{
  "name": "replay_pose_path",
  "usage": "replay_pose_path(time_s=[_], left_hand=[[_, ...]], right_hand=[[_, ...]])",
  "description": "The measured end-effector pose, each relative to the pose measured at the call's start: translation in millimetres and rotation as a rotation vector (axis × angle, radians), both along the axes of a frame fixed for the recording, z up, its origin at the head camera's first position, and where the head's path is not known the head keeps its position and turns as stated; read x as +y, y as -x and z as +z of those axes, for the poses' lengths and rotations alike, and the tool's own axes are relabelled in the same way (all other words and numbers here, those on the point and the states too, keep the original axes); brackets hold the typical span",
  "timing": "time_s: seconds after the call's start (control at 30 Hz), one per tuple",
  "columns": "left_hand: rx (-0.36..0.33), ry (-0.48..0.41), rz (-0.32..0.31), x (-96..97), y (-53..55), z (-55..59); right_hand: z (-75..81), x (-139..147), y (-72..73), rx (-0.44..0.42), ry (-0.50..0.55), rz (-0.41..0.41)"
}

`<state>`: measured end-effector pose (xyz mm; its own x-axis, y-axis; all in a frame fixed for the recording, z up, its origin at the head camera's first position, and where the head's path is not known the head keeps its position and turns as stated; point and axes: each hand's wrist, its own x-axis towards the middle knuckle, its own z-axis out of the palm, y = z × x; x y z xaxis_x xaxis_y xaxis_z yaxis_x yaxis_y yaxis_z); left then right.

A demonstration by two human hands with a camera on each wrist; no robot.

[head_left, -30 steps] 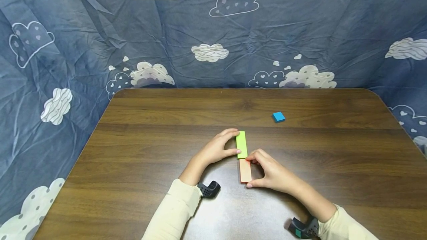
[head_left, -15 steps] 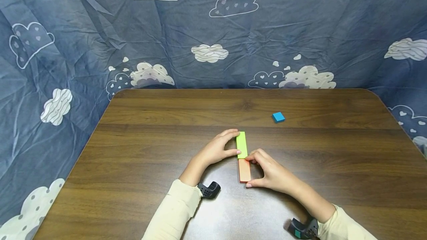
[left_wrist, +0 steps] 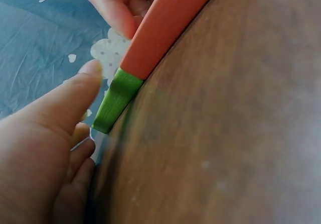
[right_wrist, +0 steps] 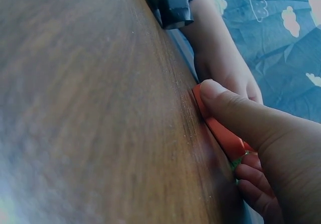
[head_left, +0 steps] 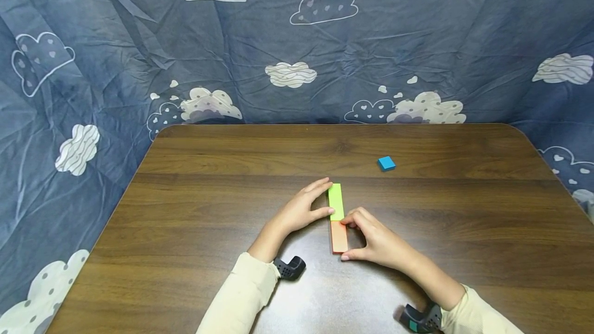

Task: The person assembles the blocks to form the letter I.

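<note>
A light-green oblong block (head_left: 335, 201) lies lengthwise on the table, with an orange block (head_left: 339, 237) end to end with it on the near side. My left hand (head_left: 299, 213) holds the green block from the left, thumb near its close end and fingers at its far corner. From the right, my right hand (head_left: 378, 238) grips the orange block, thumb at the near end and fingertips by the joint. In the left wrist view the orange block (left_wrist: 168, 25) meets the green block (left_wrist: 118, 101). The right wrist view shows my thumb on the orange block (right_wrist: 225, 138).
A small blue square block (head_left: 386, 163) sits farther back, right of the pair. The brown wooden table (head_left: 209, 195) ends at a cloud-patterned blue cloth (head_left: 260, 40). Black wrist devices (head_left: 291, 268) are on both forearms.
The orange block has slid slightly left and away from me, together with the right hand; its end now lines up against the green block. The left hand stays almost in place.
</note>
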<state>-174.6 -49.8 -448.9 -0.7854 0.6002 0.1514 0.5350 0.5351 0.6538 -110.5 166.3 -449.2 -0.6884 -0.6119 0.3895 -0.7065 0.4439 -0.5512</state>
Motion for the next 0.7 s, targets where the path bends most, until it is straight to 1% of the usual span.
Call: replay_pose_path(time_s=[0.17, 0.37, 0.5, 0.7], left_hand=[[0.017, -0.065, -0.002, -3.5, -6.0, -1.2], [0.004, -0.097, -0.012, -6.8, -15.8, -2.0], [0.006, -0.087, -0.031, -8.2, -21.9, -1.9], [0.03, -0.035, -0.066, -6.1, -28.3, -1.0]], right_hand=[[0.6, 0.0, -0.3, -0.01, -0.001, -0.006], [0.9, 0.5, -0.6, -0.018, 0.001, -0.018], [0.7, 0.1, -0.6, -0.02, 0.001, -0.014], [2.6, -0.5, -1.3, -0.033, -0.013, -0.024]])
